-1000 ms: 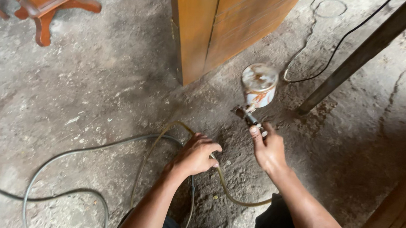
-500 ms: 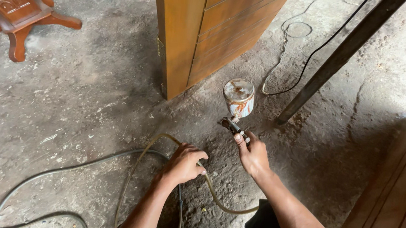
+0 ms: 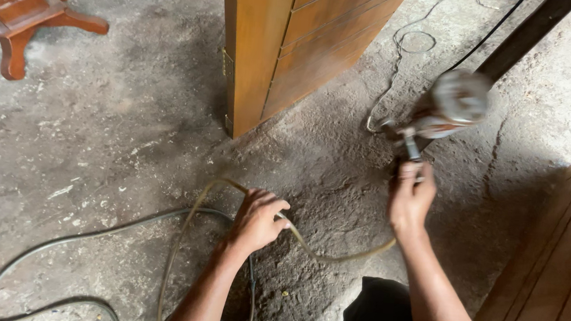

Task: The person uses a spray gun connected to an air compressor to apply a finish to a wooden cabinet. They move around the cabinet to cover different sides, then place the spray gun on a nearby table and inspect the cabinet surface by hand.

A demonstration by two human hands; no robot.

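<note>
Right hand, fingers clamped on spray gun w/ cup lifted off concrete floor near door's lower corner; left hand, fingers curled round hose—best kept slack, cup upright.

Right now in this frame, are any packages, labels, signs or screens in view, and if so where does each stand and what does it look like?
No signs, screens or labels can be made out.
Nearest to a package: the round pale metal cup atop the blurred spray gun, upper right, raised off the grey concrete floor in the right hand; any label on it is too blurred to tell.
The left hand holds the olive hose low at centre.
</note>
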